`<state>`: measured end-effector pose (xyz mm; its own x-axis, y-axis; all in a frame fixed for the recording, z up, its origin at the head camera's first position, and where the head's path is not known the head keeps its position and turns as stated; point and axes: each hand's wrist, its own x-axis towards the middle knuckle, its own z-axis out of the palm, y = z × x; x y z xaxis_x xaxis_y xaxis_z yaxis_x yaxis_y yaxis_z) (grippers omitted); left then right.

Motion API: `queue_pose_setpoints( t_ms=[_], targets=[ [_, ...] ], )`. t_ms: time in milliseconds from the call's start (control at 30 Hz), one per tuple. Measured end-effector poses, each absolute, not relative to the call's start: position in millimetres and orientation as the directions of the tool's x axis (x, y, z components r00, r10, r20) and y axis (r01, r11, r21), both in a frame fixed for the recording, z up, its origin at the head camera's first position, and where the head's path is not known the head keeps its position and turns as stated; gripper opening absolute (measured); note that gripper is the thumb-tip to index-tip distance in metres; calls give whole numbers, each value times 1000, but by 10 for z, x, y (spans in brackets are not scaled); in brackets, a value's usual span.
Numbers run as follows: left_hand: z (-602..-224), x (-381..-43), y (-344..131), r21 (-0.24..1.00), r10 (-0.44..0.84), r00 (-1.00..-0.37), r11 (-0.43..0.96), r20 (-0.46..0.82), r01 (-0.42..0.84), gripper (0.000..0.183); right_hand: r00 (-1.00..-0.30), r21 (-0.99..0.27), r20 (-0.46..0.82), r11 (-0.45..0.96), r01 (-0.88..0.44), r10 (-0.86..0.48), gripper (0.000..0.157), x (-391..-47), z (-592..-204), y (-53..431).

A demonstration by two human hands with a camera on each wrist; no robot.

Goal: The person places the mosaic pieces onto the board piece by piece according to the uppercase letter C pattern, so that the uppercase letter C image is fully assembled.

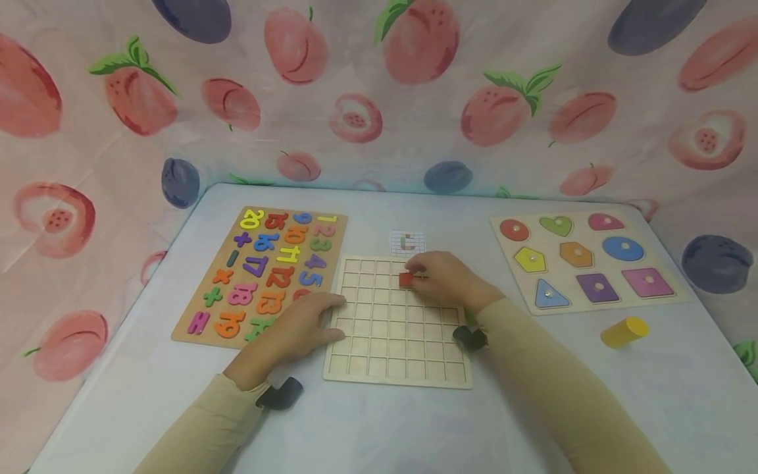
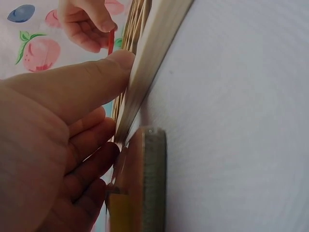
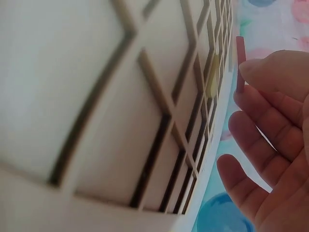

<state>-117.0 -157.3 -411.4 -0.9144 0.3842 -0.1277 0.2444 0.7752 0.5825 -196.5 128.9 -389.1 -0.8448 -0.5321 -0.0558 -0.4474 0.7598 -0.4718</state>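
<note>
Tan sleeves (image 1: 568,388) lie nearest; left hand (image 1: 298,330) relaxed against the grid board (image 1: 379,330), right hand (image 1: 449,280) pinching a red tile (image 1: 405,280) — apparently placing it, next needing careful squaring-up.

Number board (image 1: 258,283) to the left, shape board (image 1: 553,260) to the right

From where I stand, a pale pink cloth (image 1: 231,158) rises behind the white table (image 1: 385,428), printed with peaches (image 1: 422,41) and dark blue plums (image 1: 448,176); the first board carries bright numbers (image 1: 276,220), with plus, minus and other signs (image 1: 212,296) down one side, while the second has knobbed pieces, among them a red circle (image 1: 514,230), a green heart (image 1: 555,226) and a blue oval (image 1: 623,249), and near its lower edge is a yellow cylinder (image 1: 624,332)
</note>
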Motion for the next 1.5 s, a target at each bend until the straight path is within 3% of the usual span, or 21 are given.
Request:
queue_pose_setpoints(
  t_ms=[1500],
  targets=[
    [-4111,-1163,-1570,592,380,-917,769,-121,240,58,-861,-442,-159,815,-375,-483,39,-1976,-3891,1096]
  ],
)
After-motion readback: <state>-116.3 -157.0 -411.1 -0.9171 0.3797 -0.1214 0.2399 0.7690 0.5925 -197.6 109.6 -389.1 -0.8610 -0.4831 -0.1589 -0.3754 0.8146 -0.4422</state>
